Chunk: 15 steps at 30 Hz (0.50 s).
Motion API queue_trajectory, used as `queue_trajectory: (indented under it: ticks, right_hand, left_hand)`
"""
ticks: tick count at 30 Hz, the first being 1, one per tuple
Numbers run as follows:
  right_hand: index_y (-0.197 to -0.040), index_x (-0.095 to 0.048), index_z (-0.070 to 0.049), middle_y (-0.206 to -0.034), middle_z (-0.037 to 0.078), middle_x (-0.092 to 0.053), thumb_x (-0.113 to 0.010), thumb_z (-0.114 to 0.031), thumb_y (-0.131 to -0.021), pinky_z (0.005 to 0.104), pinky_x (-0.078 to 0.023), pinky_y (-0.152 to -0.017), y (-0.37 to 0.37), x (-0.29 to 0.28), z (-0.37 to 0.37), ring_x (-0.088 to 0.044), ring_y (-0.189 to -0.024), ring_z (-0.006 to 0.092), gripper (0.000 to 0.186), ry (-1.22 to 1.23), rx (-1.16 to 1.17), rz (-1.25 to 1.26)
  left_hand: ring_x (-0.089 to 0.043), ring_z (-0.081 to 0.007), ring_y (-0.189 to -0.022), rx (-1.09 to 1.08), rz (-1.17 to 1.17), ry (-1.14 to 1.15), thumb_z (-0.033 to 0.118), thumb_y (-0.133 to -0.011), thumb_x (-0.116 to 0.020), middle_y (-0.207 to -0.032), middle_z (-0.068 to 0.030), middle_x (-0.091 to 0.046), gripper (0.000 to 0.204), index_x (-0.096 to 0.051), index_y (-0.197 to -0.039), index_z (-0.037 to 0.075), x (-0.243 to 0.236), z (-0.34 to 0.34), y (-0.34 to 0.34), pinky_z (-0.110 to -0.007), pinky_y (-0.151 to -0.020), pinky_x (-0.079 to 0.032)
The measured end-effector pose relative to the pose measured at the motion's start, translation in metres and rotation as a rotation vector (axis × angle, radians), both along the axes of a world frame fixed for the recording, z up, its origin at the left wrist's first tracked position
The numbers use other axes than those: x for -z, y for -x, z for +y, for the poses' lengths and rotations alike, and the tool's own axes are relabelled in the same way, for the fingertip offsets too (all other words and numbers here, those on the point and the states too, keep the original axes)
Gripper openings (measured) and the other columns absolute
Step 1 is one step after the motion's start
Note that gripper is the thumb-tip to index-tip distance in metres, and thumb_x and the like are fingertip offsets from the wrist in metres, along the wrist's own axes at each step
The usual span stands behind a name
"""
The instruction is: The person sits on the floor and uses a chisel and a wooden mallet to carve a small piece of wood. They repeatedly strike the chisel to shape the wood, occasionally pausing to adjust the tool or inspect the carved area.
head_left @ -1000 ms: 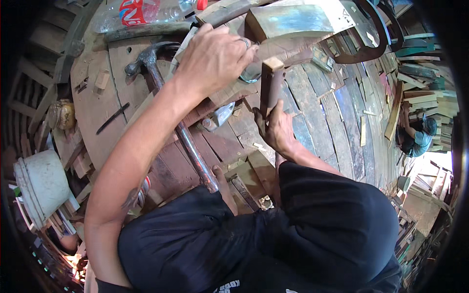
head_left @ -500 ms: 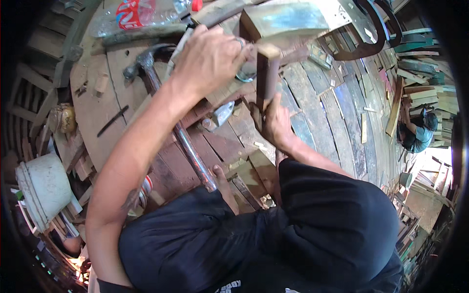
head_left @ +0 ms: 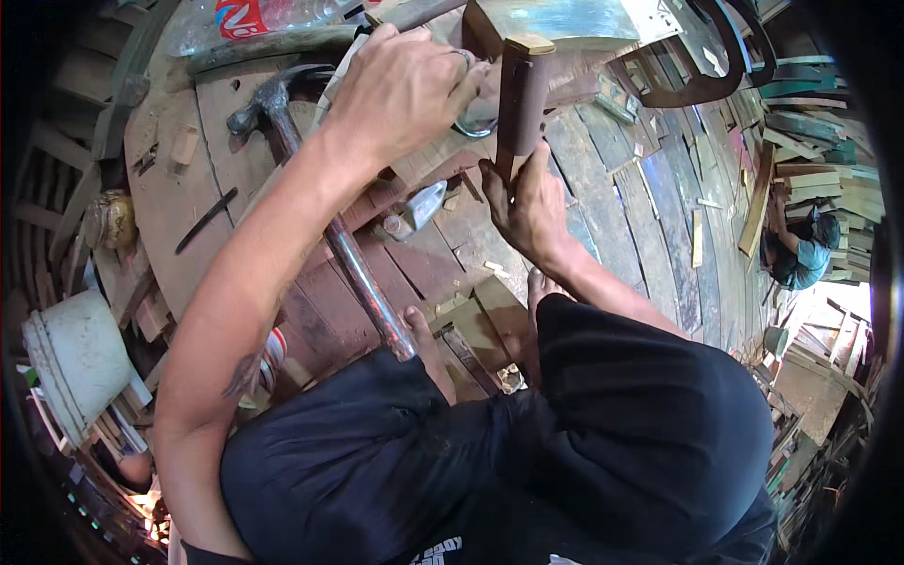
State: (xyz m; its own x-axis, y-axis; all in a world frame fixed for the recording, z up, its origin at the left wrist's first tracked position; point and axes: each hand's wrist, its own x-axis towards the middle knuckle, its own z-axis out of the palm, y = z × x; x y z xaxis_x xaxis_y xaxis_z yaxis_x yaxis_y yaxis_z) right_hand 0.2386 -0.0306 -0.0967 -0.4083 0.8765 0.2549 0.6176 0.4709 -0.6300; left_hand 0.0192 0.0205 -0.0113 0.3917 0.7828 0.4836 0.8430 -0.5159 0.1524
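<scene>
My right hand (head_left: 539,207) is wrapped round the lower part of a dark brown wooden piece (head_left: 522,104), which stands nearly upright with its pale end up. Just left of that piece is my left hand (head_left: 407,89), its fingers curled; whatever they hold, if anything, is hidden. Below its fingertips shows part of a round, glassy rim (head_left: 478,122). A claw hammer (head_left: 271,105) lies under my left forearm, its long handle reaching toward my knee. Between my arms rests a pointed metal tool (head_left: 424,205).
Behind my hands lies a large wooden block (head_left: 556,26). A clear plastic bottle (head_left: 301,13) and a dark thin stick (head_left: 207,220) are at the left. A white bucket (head_left: 80,356) stands further left. A dark curved frame (head_left: 702,92) is at the upper right; another person (head_left: 805,247) crouches far right.
The wooden piece in my right hand looks taller and less blurred, its pale end higher in view. My left hand stays beside it, still curled. The view has shifted slightly.
</scene>
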Motion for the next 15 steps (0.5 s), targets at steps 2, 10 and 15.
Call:
queue_trajectory:
  ticks: [2, 10, 15]
  right_hand:
    - [-0.114, -0.035, 0.006, -0.063, 0.017, -0.061, -0.073, -0.017, -0.097, 0.0509, -0.039, -0.044, -0.018, 0.035, -0.017, -0.059, -0.048, 0.0407, 0.047, -0.007, 0.011, -0.037]
    - [-0.118, -0.035, 0.006, -0.067, 0.022, -0.063, -0.073, -0.019, -0.096, 0.0507, -0.044, -0.046, -0.008, 0.011, -0.015, -0.063, -0.054, 0.0453, 0.050, 0.027, 0.026, -0.008]
    - [-0.115, -0.037, 0.004, -0.070, 0.023, -0.065, -0.072, -0.020, -0.097, 0.0515, -0.045, -0.048, -0.015, 0.026, -0.022, -0.064, -0.057, 0.0460, 0.046, 0.040, 0.011, -0.014]
  left_hand:
    - [-0.065, -0.0300, -0.078, 0.014, -0.009, 0.016, 0.032, -0.102, -0.060, -0.069, -0.0103, -0.065, 0.043, -0.067, -0.069, 0.007, -0.001, -0.005, -0.005, -0.045, -0.078, -0.047]
    - [-0.063, -0.0327, -0.077, -0.007, -0.023, 0.018, 0.033, -0.103, -0.059, -0.069, -0.0119, -0.063, 0.042, -0.064, -0.070, 0.007, 0.001, -0.008, -0.007, -0.046, -0.075, -0.045]
    - [-0.068, -0.0283, -0.079, -0.021, 0.028, 0.025, 0.039, -0.106, -0.053, -0.071, -0.0090, -0.069, 0.050, -0.069, -0.068, 0.010, 0.004, -0.004, -0.002, -0.047, -0.075, -0.046]
